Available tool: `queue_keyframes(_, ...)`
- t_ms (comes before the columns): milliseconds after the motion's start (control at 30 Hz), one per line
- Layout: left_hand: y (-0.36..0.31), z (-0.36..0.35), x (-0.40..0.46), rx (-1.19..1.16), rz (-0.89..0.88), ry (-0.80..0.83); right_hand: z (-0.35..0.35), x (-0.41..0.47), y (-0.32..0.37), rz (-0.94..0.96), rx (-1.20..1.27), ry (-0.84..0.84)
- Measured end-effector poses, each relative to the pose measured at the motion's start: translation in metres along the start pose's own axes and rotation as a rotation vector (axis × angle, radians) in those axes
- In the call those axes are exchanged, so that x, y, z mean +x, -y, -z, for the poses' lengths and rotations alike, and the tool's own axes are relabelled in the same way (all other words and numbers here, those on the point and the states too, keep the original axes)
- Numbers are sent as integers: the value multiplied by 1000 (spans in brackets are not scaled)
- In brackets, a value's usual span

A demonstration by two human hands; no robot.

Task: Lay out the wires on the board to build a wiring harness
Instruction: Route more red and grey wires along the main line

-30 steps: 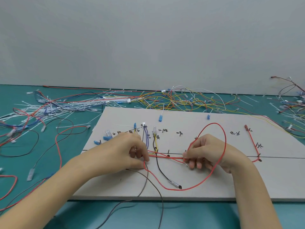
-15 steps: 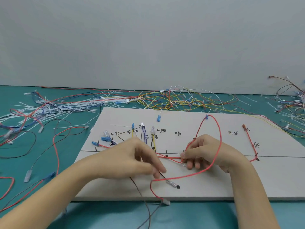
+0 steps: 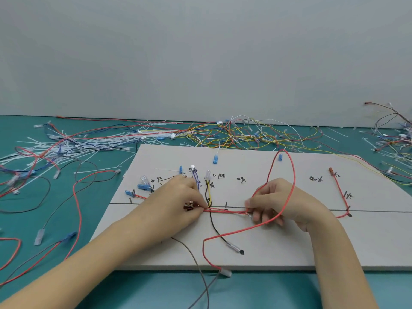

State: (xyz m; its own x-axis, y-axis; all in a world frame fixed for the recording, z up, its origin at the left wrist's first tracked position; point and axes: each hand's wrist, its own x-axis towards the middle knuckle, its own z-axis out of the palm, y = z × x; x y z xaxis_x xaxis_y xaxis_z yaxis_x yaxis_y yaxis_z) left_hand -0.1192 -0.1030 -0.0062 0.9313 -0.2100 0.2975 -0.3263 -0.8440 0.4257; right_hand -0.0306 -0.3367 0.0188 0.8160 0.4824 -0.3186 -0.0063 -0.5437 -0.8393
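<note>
A grey board (image 3: 256, 253) with handwritten marks and small pegs lies on the teal table. Along its drawn line runs a bundle of red wires (image 3: 225, 211). My left hand (image 3: 178, 199) pinches the bundle's left end near the pegs. My right hand (image 3: 276, 201) pinches its right end, and a long red wire (image 3: 289, 175) loops up over that hand and down to a clear terminal (image 3: 225, 273) at the board's front edge. A black wire (image 3: 215, 228) and a yellow wire (image 3: 209, 191) cross the line. Another red wire (image 3: 338, 190) lies at the right.
Loose wires and white cable ties (image 3: 73, 146) are heaped on the table at the left. A tangle of yellow and red wires (image 3: 243, 134) lies behind the board, more wires (image 3: 392, 141) at the far right. A grey wire (image 3: 198, 268) trails off the front edge.
My left hand drew back left and now pinches the red bundle by the pegs. The red loop rose higher, and its clear terminal slid to the board's front edge.
</note>
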Motion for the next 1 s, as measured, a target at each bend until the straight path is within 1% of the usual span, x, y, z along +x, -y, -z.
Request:
queue_keyframes(200, -6, -1, -1, 91, -104, -52, -1, 2, 4, 45, 121, -129)
queue_keyframes(267, -7, -1, 0, 105, -127, -53, -3, 5, 6, 61, 139, -186)
queue_keyframes(367, -7, 0, 0, 202, -179, -38, -5, 13, 12, 105, 148, -246)
queue_keyframes(467, -10, 0, 0, 352, -264, -66, -5, 24, 18, 151, 98, -276)
queue_keyframes(533, -14, -1, 1, 447, -312, -97, -7, 34, 21, 162, 20, -290)
queue_keyframes(600, -16, -3, 3, 470, -331, -118, -11, 46, 24, 175, -61, -298)
queue_keyframes(700, -14, -5, 6, 409, -303, -132, -20, 63, 30, 222, -124, -276)
queue_keyframes(867, -3, -10, 15, 84, -58, -50, -34, 83, 35, 310, -134, -268)
queue_keyframes(933, 1, -12, 20, -23, 0, -54, -37, 86, 33, 323, -151, -278)
queue_keyframes(1000, 6, -10, 25, -82, 73, -66, -37, 87, 30, 321, -154, -283)
